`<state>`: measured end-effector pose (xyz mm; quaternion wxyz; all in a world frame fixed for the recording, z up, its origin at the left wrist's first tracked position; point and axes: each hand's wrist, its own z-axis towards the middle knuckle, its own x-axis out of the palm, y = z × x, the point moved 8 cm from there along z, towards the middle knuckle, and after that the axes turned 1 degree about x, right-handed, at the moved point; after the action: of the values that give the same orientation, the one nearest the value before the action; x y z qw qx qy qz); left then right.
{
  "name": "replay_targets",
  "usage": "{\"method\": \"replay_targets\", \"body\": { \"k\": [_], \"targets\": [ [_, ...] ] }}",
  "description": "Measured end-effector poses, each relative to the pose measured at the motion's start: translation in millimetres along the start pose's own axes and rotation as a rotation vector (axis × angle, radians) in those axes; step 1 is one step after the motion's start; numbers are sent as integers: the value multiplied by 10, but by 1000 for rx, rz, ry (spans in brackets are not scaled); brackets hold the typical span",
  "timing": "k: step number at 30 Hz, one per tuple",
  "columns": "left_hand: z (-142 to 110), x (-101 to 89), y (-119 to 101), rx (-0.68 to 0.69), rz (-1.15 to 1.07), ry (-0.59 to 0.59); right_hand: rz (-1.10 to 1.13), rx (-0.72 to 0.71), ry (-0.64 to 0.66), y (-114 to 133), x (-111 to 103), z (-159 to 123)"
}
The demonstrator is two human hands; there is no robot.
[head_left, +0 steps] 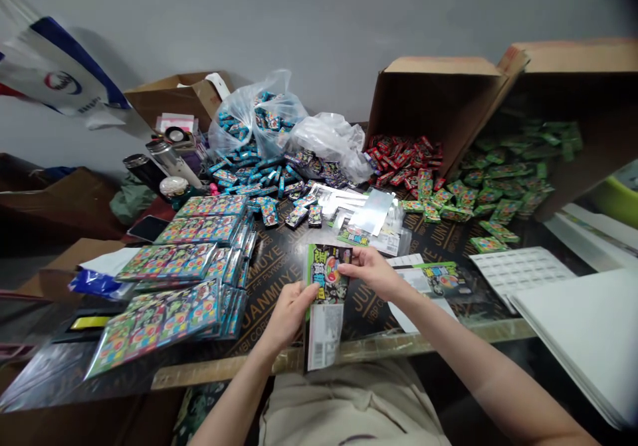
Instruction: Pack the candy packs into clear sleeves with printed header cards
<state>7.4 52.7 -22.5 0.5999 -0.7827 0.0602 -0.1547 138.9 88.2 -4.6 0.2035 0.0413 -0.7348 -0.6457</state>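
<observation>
Head view: both hands hold 1 clear sleeve [326, 300] of candy packs above the counter [279, 260] edge. Left hand [288, 313] pinches its left side, right hand [371, 272] clamps the top corner (grip closed on it). Best kept taut and level, I judge, beside the finished stacks [184, 280].

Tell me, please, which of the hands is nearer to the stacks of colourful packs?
Left. The left hand sits just right of the stacks; the right hand is farther right, across the held packet.
</observation>
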Motion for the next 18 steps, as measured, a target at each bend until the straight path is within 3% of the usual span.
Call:
{"method": "replay_targets", "body": {
  "k": [2,6,8,14,18],
  "targets": [
    [19,-19,-5,-5,14,2,19,40,16,-20,-1,-5],
    [77,-196,-34,38,95,-177,55,166,138,-209,163,-114],
    [103,-215,-37,67,104,-203,58,201,160,-313,207,-175],
    [130,36,88,24,-18,63,63,128,22,-368,-52,-140],
    [206,23,34,96,-53,62,-5,26,-19,-341,-161,-101]
  ]
}}
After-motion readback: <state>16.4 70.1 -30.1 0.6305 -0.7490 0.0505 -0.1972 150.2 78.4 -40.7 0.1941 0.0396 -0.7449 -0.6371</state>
